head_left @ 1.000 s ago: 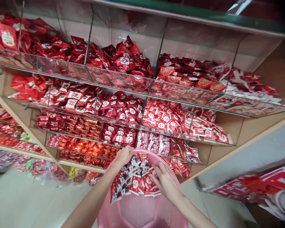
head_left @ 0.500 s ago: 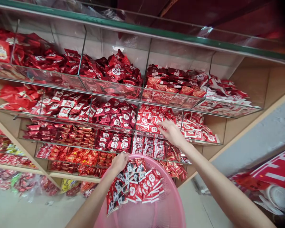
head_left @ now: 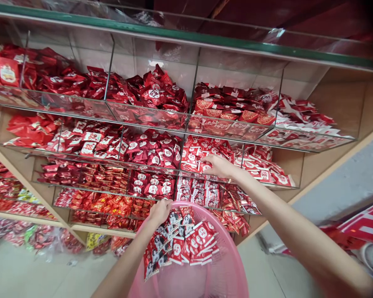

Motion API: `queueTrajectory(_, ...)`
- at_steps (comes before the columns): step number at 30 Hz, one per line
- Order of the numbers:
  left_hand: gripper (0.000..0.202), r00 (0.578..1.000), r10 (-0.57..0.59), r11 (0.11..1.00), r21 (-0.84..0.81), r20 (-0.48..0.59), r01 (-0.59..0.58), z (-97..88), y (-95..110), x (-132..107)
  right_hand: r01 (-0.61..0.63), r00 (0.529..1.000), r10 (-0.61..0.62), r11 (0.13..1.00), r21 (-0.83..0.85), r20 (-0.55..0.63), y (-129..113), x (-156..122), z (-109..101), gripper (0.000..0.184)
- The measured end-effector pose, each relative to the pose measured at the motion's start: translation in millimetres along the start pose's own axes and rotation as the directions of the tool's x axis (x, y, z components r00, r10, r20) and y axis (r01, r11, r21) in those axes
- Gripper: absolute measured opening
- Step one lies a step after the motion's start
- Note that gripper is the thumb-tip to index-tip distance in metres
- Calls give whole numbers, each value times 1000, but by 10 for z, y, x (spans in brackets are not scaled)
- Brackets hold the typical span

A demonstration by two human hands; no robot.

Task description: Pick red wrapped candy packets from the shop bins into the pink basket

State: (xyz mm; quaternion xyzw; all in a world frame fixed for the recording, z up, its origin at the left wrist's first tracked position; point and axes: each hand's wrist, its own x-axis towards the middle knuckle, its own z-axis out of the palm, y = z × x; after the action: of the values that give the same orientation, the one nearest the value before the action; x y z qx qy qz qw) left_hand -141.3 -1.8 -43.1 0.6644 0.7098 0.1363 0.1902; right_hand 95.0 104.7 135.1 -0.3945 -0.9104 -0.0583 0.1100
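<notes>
The right hand (head_left: 219, 166) rests its extended fingers (head_left: 207, 162) on red sachets (head_left: 192, 155) in a glass shelf bin (head_left: 152, 164), grip unclear; the left hand (head_left: 159, 212) curls over packets (head_left: 182, 242) in a pink basket (head_left: 231, 248), hold unclear.

Glossy red foil sachets (head_left: 155, 93), smooth pink plastic basket (head_left: 186, 281), clear smooth bin panels (head_left: 149, 111), matt wooden shelving (head_left: 335, 103)

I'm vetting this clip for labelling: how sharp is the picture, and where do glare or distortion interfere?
In the head view, wide-angle distortion bends the shelves; the clear front panels carry pale reflections; the right hand and the packets in the pink basket look fairly sharp; the top right corner falls dark.
</notes>
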Motion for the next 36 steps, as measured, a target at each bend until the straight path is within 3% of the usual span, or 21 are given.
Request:
queueTrajectory(2,40,1000,4,1000,6,2,-4,-16,11,-5,-5,1000,5,1000,-4,0,-10,-17,-35,39)
queueTrajectory(6,39,1000,20,999,31,6,-21,-50,32,-15,-28,1000,28,999,38,5,-14,-78,-76,12)
queueTrajectory(11,40,1000,-4,1000,25,18,3,-46,32,-6,-28,985,71,965,261,-158,-39,-256,-167,19)
queueTrajectory(14,40,1000,17,999,27,15,-17,-40,28,-5,-14,948,159,886,464,-274,-213,-473,-322,24)
queueTrajectory(17,40,999,35,999,20,10,-35,-38,26,-9,23,929,252,690,724,-270,-528,-743,-362,21)
queueTrajectory(20,40,1000,26,1000,14,7,-27,-32,27,-13,-39,950,293,441,897,-103,-905,-1009,-63,20)
queueTrajectory(23,39,1000,15,1000,18,5,-15,-22,30,-15,-219,950,276,256,941,146,-1241,-1241,510,23)
queueTrajectory(27,39,1000,3,1000,16,1,-3,-8,27,-10,-447,842,339,3,895,419,-1494,-1493,1174,35)
queueTrajectory(30,40,1000,-2,1000,15,2,2,0,15,-3,-503,778,380,-101,858,501,-1554,-1635,1418,38)
queueTrajectory(36,39,1000,-1,1000,15,7,1,14,-12,11,-516,693,471,-204,832,545,-1613,-1805,1628,39)
